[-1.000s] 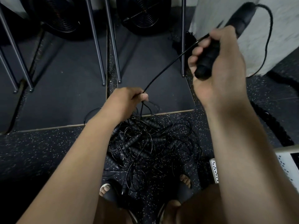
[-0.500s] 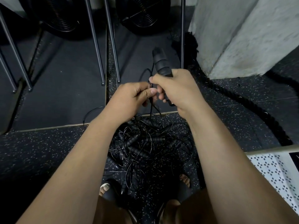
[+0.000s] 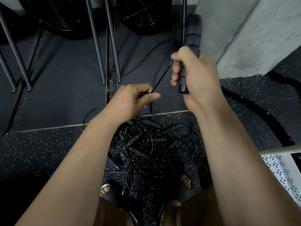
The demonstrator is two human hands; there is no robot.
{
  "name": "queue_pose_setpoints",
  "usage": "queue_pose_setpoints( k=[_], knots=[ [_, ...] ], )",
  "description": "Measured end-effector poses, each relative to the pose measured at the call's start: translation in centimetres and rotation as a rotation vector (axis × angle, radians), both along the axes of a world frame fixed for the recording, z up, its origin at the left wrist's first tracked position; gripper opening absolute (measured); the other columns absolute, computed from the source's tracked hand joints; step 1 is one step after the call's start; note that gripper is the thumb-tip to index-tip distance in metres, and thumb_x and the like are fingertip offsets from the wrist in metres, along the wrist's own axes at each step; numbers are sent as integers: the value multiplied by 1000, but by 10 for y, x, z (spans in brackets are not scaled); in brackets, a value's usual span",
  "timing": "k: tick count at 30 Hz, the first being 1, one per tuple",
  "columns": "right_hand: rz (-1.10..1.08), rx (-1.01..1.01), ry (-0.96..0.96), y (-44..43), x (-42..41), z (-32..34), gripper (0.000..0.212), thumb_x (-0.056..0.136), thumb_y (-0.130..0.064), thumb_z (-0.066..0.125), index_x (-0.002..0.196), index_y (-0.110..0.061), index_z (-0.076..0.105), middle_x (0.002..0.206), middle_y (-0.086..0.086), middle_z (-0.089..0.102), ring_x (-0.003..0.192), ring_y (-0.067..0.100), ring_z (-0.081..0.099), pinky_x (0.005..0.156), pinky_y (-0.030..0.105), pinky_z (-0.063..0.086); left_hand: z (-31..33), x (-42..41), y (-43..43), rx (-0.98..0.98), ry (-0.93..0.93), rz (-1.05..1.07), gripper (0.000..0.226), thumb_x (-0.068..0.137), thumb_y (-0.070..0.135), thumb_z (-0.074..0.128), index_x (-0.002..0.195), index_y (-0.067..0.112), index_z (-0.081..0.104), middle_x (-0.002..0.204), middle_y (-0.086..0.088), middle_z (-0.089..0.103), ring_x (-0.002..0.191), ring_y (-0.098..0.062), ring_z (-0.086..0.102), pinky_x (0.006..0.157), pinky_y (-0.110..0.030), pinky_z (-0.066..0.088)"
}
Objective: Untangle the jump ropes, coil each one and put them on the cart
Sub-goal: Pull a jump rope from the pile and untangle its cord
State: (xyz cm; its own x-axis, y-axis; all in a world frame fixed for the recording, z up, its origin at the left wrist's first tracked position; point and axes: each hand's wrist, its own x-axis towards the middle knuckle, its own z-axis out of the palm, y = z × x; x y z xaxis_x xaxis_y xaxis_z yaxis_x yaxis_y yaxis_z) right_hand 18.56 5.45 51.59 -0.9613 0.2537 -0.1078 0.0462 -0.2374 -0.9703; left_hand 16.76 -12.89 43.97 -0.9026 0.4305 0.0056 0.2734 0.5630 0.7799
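Observation:
A tangled heap of black jump ropes (image 3: 149, 144) with several ribbed handles lies on the speckled floor between my forearms. My right hand (image 3: 197, 75) grips a black jump rope handle (image 3: 192, 39) that points up and away, its lower end showing below my fingers. A thin black cord (image 3: 161, 79) runs taut from that hand down to my left hand (image 3: 135, 100), which pinches it between thumb and fingers just above the heap. The white perforated cart (image 3: 280, 167) shows at the right edge.
A thick black battle rope (image 3: 254, 111) curves over the floor at right, below a grey concrete pillar (image 3: 244, 30). Metal rack legs (image 3: 97, 46) and two round black fans (image 3: 143, 12) stand at the back on dark mats. My sandalled feet (image 3: 105, 190) sit just under the heap.
My right hand has lifted up and to the right with the handle, away from my left hand. The cord between them has drawn taut. The left hand stayed about where it was.

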Motion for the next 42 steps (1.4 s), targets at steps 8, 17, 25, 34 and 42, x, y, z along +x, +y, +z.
queue_pose_setpoints(
  k=[8,17,25,34,42],
  knots=[
    [-301,-484,-39,26,-5,1,28,98,-8,65,72,-14,58,63,-1,56,51,11,53,49,25,42,-4,0,1,-34,-135,12,24,104,49,62,93,31,73,89,9,77,81,-12,72,73,-42,64],
    [136,190,-266,-2,0,-25,19,96,-12,74,79,-10,67,62,3,64,50,14,56,47,25,45,5,1,8,196,-95,85,23,107,37,63,92,23,73,83,1,75,64,-14,67,62,-26,51],
    [64,-5,-173,0,0,-10,18,100,-8,68,82,-10,68,67,4,71,56,15,68,48,24,47,16,2,2,405,-211,87,22,111,27,57,106,15,74,100,-12,75,71,-17,66,61,-33,42],
    [51,-113,45,-1,5,8,20,104,-7,64,84,-9,64,68,6,69,59,19,69,52,26,49,14,-7,-6,632,-329,293,22,113,24,53,106,20,73,94,0,79,62,-13,67,54,-29,35],
    [-106,-237,64,10,1,2,13,104,-8,66,91,-7,65,76,8,73,70,21,75,59,26,55,3,4,7,255,-300,49,22,108,33,63,100,21,79,88,-3,79,72,-11,66,66,-28,46]
  ],
)
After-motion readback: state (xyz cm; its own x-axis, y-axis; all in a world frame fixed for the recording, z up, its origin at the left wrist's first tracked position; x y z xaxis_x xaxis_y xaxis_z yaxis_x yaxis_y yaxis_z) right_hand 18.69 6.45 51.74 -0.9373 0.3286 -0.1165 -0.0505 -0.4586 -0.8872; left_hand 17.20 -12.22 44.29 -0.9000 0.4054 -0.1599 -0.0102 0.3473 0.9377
